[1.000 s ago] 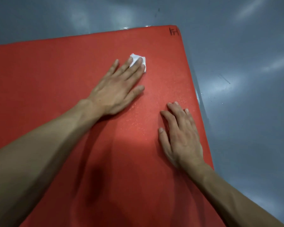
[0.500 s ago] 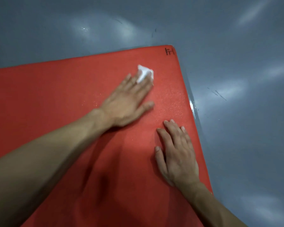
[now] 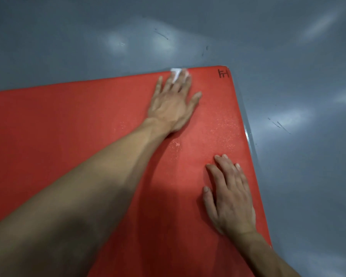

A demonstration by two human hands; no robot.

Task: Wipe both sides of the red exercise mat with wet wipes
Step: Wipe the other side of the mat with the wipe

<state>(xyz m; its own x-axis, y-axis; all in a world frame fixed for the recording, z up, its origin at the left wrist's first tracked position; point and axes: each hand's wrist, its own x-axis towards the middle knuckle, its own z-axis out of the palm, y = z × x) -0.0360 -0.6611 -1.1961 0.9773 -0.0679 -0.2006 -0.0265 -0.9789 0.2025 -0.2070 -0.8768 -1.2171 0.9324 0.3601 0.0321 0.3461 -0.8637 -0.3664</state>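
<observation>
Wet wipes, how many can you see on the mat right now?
1. The wet wipe lies under the left hand's straight fingers at the red mat's far edge. The right hand rests flat on the mat; anything beneath it is hidden.

Glossy grey floor [image 3: 300, 56] with pale light reflections and dark scuff marks [image 3: 280, 124] at right

Left hand [image 3: 173, 104] presses wipe [image 3: 175, 73] on mat [image 3: 68, 116].
</observation>
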